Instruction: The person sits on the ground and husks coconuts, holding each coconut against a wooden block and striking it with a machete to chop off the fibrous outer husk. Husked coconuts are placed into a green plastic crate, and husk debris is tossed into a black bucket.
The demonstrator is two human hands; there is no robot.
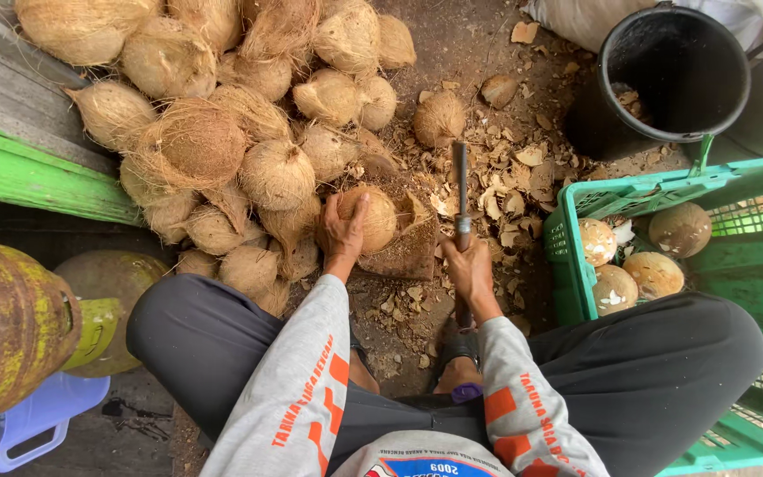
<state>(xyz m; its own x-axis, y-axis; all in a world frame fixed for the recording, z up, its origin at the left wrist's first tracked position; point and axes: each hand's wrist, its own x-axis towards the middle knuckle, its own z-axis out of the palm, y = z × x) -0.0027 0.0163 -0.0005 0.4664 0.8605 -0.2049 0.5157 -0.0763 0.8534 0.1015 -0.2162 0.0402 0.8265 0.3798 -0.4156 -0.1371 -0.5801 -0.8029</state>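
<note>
My left hand (343,231) grips a brown husked coconut (375,219) resting on a worn wooden chopping block (410,252) between my knees. My right hand (468,269) is closed around the handle of a long cleaver-like knife (461,190), whose blade points away from me, just right of the coconut. A big heap of fibrous brown coconuts (222,132) lies on the ground right behind and to the left of the block.
A green plastic crate (752,265) at the right holds three peeled pale coconuts (638,261). A black bucket (673,75) stands behind it. Shell chips (514,185) litter the ground. Green board (37,177), a rusty gas cylinder (11,327) and blue plastic basin (28,424) at left.
</note>
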